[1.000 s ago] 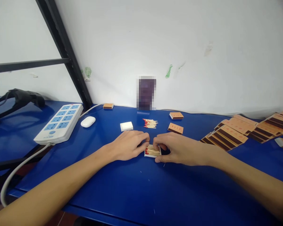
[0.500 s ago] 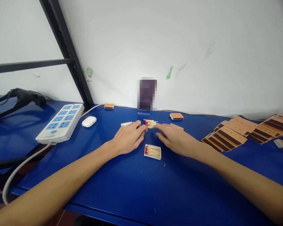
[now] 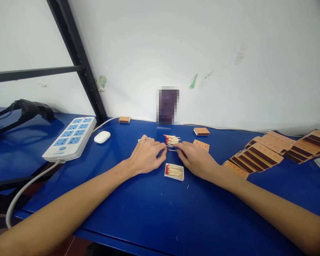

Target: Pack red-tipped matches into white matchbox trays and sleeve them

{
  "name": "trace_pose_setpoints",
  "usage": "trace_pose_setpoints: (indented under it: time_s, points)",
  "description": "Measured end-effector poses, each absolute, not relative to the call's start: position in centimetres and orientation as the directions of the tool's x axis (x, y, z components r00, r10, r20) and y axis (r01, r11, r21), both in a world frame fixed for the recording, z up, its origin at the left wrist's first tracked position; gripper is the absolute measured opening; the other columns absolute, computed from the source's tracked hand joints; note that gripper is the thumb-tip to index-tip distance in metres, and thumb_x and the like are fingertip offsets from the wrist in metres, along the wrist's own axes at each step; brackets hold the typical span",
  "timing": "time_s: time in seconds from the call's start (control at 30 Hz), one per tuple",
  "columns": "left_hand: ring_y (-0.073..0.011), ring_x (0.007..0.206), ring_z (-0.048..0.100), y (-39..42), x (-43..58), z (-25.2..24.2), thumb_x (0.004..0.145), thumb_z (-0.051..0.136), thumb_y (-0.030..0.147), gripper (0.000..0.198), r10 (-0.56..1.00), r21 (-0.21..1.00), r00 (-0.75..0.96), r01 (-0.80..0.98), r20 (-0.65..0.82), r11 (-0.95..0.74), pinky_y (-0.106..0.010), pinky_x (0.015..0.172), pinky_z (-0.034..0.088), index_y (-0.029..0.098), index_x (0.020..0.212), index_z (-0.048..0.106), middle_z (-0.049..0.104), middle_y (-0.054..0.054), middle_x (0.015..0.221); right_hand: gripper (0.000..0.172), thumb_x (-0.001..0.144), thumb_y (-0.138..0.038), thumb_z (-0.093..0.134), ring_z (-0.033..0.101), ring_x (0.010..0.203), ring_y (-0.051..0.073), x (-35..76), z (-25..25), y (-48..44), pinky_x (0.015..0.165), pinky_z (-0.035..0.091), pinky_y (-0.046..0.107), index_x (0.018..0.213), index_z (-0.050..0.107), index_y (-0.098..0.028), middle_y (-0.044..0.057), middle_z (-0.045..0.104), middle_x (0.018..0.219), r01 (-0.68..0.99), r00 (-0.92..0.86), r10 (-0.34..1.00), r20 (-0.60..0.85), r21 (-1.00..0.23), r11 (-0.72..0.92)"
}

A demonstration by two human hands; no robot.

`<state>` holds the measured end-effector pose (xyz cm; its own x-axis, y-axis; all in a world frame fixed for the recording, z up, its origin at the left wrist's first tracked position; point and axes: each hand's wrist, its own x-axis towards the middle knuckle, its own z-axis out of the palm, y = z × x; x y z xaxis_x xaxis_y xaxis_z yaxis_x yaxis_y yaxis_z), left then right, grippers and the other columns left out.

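Match (image 3: 172, 150): between left hand (image 3: 148, 154) and right hand (image 3: 195, 156); whether fingers clamp it, I can't tell.
Pile (image 3: 172, 139): just beyond fingers; my careless nudge could scatter it.
Tray (image 3: 174, 178): nearer than the fingers.

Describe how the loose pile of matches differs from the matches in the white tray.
The loose pile lies on the blue table; the tray matches sit inside the white tray. The loose pile is farther back; the tray matches are nearer the front. Both show pale sticks with red heads at picture left.
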<state>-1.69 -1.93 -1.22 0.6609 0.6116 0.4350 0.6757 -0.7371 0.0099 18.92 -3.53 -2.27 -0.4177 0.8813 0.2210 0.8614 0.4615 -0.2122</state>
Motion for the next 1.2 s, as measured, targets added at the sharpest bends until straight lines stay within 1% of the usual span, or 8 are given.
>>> trace_pose_setpoints:
  time_s: [0.17,0.37,0.47,0.6,0.73,0.9,1.03,1.2]
  points:
    - [-0.0154,0.07,0.055,-1.77,-1.85,-1.31,0.089,0.045,0.024,0.02,0.62,0.071,0.659,0.659,0.427,-0.749,-0.029,0.065,0.037,0.018,0.088,0.064,0.064,-0.001,0.079,0.024,0.093,-0.019,0.038,0.057,0.077,0.018,18.98,-2.55,-3.8,0.071,0.042,0.03,0.104,0.06,-0.017,0.006,0.062,0.088,0.858,-0.376,0.882,0.284,-0.253,0.447]
    - [-0.018,0.083,0.054,-2.0,-1.86,-0.87,0.092,0.042,0.027,0.023,0.64,0.003,0.67,0.69,0.376,-0.724,-0.027,0.062,0.039,0.019,0.1,0.061,0.06,-0.005,0.092,0.029,0.094,-0.022,0.037,0.057,0.078,0.018,19.06,-2.72,-3.72,0.07,0.041,0.03,0.114,0.056,-0.017,0.007,0.063,0.093,0.846,-0.369,0.882,0.293,-0.288,0.45]
    - [-0.0167,0.074,0.057,-1.9,-1.76,-0.97,0.092,0.041,0.025,0.023,0.626,0.014,0.681,0.672,0.38,-0.74,-0.031,0.069,0.042,0.017,0.094,0.062,0.064,-0.004,0.084,0.033,0.095,-0.023,0.035,0.058,0.084,0.019,19.03,-2.67,-3.49,0.072,0.04,0.03,0.122,0.053,-0.017,0.008,0.063,0.095,0.863,-0.376,0.888,0.263,-0.25,0.439]
    - [-0.0131,0.057,0.054,-1.75,-1.71,-1.43,0.091,0.039,0.022,0.024,0.56,0.034,0.677,0.623,0.479,-0.782,-0.036,0.082,0.043,0.016,0.085,0.062,0.062,-0.001,0.062,0.035,0.095,-0.023,0.034,0.058,0.085,0.02,18.89,-2.38,-3.41,0.073,0.039,0.03,0.124,0.053,-0.016,0.009,0.063,0.096,0.89,-0.385,0.898,0.212,-0.173,0.422]
    - [-0.0143,0.057,0.053,-1.9,-1.8,-1.79,0.088,0.041,0.022,0.023,0.572,0.068,0.633,0.638,0.522,-0.767,-0.029,0.065,0.044,0.016,0.084,0.063,0.06,-0.002,0.062,0.037,0.095,-0.024,0.033,0.058,0.082,0.02,18.86,-2.24,-3.52,0.071,0.038,0.03,0.123,0.056,-0.016,0.009,0.063,0.093,0.892,-0.394,0.895,0.207,-0.149,0.427]
    - [-0.0153,0.069,0.051,-2.01,-1.81,-1.67,0.088,0.043,0.026,0.025,0.605,0.057,0.633,0.667,0.483,-0.743,-0.028,0.058,0.042,0.015,0.093,0.065,0.055,-0.007,0.086,0.036,0.094,-0.024,0.036,0.057,0.076,0.018,18.94,-2.4,-3.7,0.067,0.038,0.029,0.121,0.06,-0.017,0.006,0.062,0.086,0.883,-0.389,0.884,0.259,-0.168,0.437]
    - [-0.0244,0.094,0.047,-1.89,-1.62,-1.2,0.09,0.044,0.03,0.029,0.581,-0.038,0.672,0.668,0.459,-0.743,-0.038,0.075,0.043,0.014,0.105,0.065,0.048,-0.012,0.109,0.034,0.093,-0.023,0.039,0.056,0.073,0.017,18.88,-2.42,-3.84,0.067,0.039,0.028,0.113,0.065,-0.018,0.006,0.062,0.083,0.878,-0.377,0.88,0.289,-0.192,0.439]
    - [-0.0281,0.102,0.044,-1.81,-1.61,-1.07,0.092,0.044,0.031,0.032,0.597,-0.069,0.69,0.676,0.408,-0.734,-0.044,0.083,0.038,0.015,0.108,0.066,0.049,-0.013,0.113,0.033,0.092,-0.022,0.041,0.056,0.07,0.016,18.86,-2.47,-3.93,0.066,0.039,0.029,0.112,0.066,-0.016,0.006,0.063,0.084,0.86,-0.368,0.874,0.317,-0.242,0.45]
